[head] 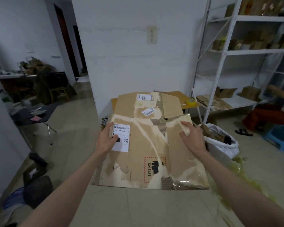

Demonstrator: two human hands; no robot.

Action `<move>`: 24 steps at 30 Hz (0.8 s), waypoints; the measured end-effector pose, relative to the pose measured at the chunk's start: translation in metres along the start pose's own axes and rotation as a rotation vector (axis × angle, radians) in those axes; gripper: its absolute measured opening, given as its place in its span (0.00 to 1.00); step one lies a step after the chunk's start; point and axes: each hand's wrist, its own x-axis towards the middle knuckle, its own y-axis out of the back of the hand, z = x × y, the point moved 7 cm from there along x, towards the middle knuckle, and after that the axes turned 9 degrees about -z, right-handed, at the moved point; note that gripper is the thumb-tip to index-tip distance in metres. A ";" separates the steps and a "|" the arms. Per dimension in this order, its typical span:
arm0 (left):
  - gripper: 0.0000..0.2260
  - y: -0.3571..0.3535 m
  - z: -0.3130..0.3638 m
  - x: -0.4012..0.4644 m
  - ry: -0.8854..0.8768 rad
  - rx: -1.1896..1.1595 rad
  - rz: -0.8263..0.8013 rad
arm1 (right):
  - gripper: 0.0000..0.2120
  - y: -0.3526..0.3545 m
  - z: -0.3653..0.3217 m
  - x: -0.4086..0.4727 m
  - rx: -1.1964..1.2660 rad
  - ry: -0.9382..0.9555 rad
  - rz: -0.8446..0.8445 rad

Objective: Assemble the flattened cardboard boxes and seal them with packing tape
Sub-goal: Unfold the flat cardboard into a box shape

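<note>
Pressing flattened box (147, 153) with open left hand (106, 140) and right hand (191, 136), gripping nothing, seemingly steadying it for unfolding; tape roll (190, 101) near desk's far-right corner.

Brown cardboard, white labels, pale room

The flattened box (147, 154) is tan with pale torn patches, a white label (121, 137) with black barcode, and a red-dashed square (154, 169) with black print. The tape roll (190, 102) is yellow, the shelf (226, 51) white, the stool (279, 136) blue, the floor (69, 128) beige.
</note>
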 end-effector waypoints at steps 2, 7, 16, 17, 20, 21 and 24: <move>0.28 -0.006 -0.001 0.042 0.015 0.000 0.005 | 0.23 -0.005 -0.002 0.041 0.004 0.024 -0.010; 0.29 -0.015 -0.003 0.127 0.028 0.021 0.037 | 0.24 -0.018 -0.010 0.132 -0.010 0.021 -0.030; 0.28 -0.040 -0.032 0.294 0.014 0.090 0.041 | 0.24 -0.063 -0.013 0.288 -0.005 -0.012 -0.021; 0.28 -0.043 -0.037 0.316 0.008 0.100 0.041 | 0.24 -0.069 -0.013 0.307 0.002 -0.020 -0.017; 0.28 -0.055 -0.048 0.384 -0.018 0.087 0.014 | 0.24 -0.088 -0.013 0.364 0.007 -0.041 0.002; 0.29 -0.058 -0.051 0.407 -0.022 0.083 0.000 | 0.24 -0.093 -0.014 0.382 0.012 -0.045 0.010; 0.29 -0.067 -0.056 0.476 -0.024 0.094 -0.034 | 0.24 -0.105 -0.018 0.437 0.016 -0.067 0.021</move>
